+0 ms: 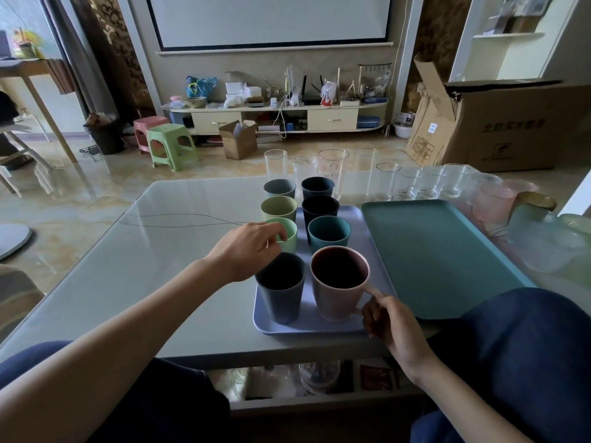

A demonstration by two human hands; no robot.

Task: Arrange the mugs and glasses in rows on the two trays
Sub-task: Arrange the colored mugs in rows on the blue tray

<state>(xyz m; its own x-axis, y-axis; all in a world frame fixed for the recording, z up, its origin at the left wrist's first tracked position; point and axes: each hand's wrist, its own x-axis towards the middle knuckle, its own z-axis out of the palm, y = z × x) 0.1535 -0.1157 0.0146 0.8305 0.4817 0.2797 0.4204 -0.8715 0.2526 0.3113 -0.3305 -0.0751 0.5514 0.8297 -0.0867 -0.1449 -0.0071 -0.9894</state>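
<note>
While the left hand point(248, 251) pinches the rim of the light green cup point(285, 234) with curled fingers, the right hand point(391, 321) grips the handle of the pink mug point(339, 282). Both stand upright among eight cups in two rows on the lilac tray point(307, 326). Just beside it lies the teal tray point(441, 257). Clear glasses point(406, 183) line the table point(153, 251) behind the trays.

Dim, soft daylight from the left; wide-angle bending at edges.
</note>
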